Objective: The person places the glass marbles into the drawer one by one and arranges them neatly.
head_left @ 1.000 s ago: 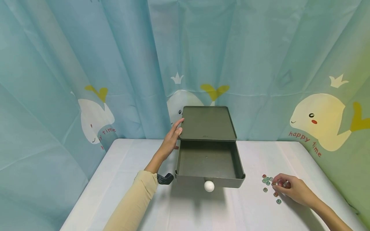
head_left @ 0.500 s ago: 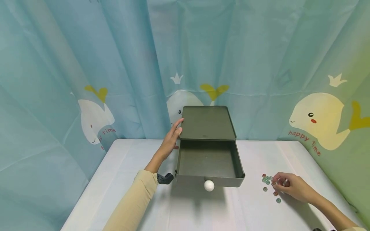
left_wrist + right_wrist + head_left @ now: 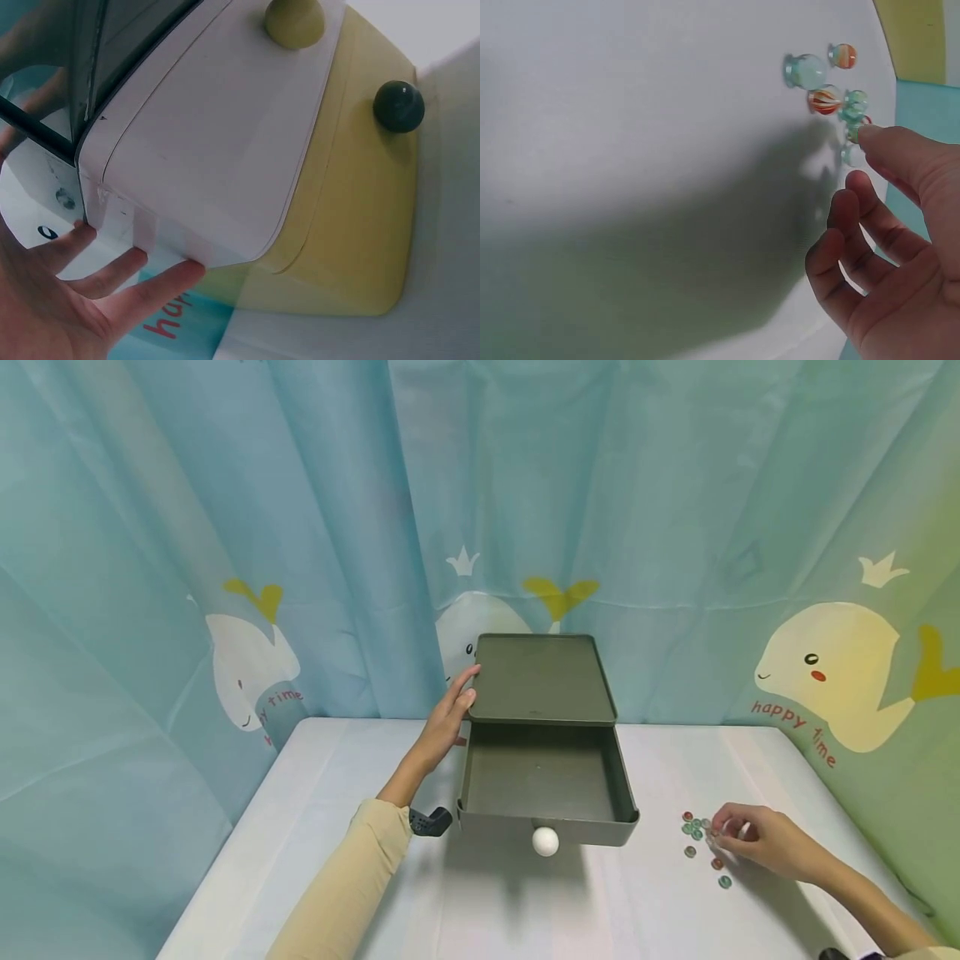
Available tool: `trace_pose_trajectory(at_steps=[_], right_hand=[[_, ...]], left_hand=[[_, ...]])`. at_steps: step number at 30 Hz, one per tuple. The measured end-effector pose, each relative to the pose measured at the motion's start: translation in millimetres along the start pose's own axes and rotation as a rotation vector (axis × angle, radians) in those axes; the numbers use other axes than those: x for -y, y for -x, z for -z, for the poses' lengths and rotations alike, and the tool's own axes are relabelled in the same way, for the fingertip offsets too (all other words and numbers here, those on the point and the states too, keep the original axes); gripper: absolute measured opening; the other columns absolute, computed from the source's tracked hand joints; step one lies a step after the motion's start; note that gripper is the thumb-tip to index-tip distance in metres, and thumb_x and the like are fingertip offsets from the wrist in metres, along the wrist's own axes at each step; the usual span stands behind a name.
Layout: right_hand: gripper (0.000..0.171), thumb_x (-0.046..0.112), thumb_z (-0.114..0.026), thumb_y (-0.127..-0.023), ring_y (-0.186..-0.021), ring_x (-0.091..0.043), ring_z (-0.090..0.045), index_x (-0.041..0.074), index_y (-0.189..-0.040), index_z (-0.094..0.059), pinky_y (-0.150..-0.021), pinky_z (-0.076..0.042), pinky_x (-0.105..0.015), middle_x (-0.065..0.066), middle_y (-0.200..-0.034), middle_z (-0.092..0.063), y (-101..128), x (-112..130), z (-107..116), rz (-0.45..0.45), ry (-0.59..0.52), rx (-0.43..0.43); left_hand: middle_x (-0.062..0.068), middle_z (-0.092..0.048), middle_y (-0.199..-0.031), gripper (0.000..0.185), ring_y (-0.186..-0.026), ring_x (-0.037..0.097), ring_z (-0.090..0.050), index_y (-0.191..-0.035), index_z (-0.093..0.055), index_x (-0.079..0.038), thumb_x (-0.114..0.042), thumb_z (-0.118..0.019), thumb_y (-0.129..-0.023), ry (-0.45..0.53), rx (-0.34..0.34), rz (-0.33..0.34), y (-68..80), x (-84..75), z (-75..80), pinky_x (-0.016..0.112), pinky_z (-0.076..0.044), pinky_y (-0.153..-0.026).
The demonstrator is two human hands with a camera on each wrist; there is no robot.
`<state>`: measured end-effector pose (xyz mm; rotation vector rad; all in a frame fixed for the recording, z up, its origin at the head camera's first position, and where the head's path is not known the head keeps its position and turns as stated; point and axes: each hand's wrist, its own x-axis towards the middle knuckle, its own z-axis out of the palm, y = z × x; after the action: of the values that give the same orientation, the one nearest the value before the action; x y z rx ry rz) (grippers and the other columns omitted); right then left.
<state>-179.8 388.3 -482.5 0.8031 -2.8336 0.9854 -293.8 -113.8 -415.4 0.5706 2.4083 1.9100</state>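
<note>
A dark green drawer box (image 3: 542, 681) stands mid-table with its drawer (image 3: 546, 781) pulled out; a white knob (image 3: 545, 841) is on the drawer front. My left hand (image 3: 452, 707) rests with straight fingers (image 3: 154, 289) against the box's left side (image 3: 217, 150). Several small glass marbles (image 3: 696, 830), green, clear and orange-striped, lie on the table to the right. My right hand (image 3: 742, 841) hovers over them with loosely curled fingers (image 3: 840, 217). Its thumb tip touches the marbles (image 3: 826, 99) at the cluster's edge. I see no marble inside the hand.
The white table (image 3: 352, 860) is bounded by a blue curtain (image 3: 300, 527) printed with whales at the back and sides. A dark grey object (image 3: 431, 822) sits at my left forearm. The left wrist view shows two round knobs (image 3: 398, 106).
My right hand's fingers have shifted slightly over the marbles. The left hand and the open drawer have stayed in place.
</note>
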Motion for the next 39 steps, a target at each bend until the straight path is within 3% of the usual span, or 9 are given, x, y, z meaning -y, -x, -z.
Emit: trace_pose_trajectory(at_steps=[19, 29, 39], right_hand=[[0.023, -0.003, -0.075, -0.087, -0.062, -0.002, -0.055, 0.018, -0.094, -0.069, -0.056, -0.041, -0.023, 0.011, -0.077, -0.062, -8.6, 6.4, 3.7, -0.019, 0.007, -0.127], [0.021, -0.004, -0.076, -0.088, -0.062, -0.009, -0.059, 0.015, -0.095, -0.069, -0.057, -0.044, -0.023, 0.007, -0.077, -0.064, -19.4, 11.2, 6.6, 0.008, -0.027, -0.136], [0.025, -0.001, -0.077, -0.087, -0.064, -0.004, -0.058, 0.021, -0.095, -0.07, -0.055, -0.044, -0.022, 0.015, -0.077, -0.062, -33.7, 30.1, 20.7, 0.059, 0.045, -0.162]], left_hand=[[0.001, -0.019, -0.17, 0.054, -0.145, 0.04, -0.037, -0.163, -0.028, -0.037, -0.044, -0.037, -0.11, 0.012, 0.009, -0.018, 0.6, -0.1, 0.9, 0.066, -0.055, -0.083], [0.0, -0.02, -0.169, 0.053, -0.146, 0.039, -0.036, -0.162, -0.029, -0.038, -0.044, -0.037, -0.11, 0.022, 0.006, -0.012, -2.2, -0.2, -0.5, 0.069, -0.053, -0.085], [0.001, -0.018, -0.169, 0.054, -0.147, 0.04, -0.034, -0.162, -0.028, -0.037, -0.044, -0.037, -0.11, 0.032, 0.005, -0.018, -2.6, 1.5, -0.8, 0.07, -0.053, -0.084]])
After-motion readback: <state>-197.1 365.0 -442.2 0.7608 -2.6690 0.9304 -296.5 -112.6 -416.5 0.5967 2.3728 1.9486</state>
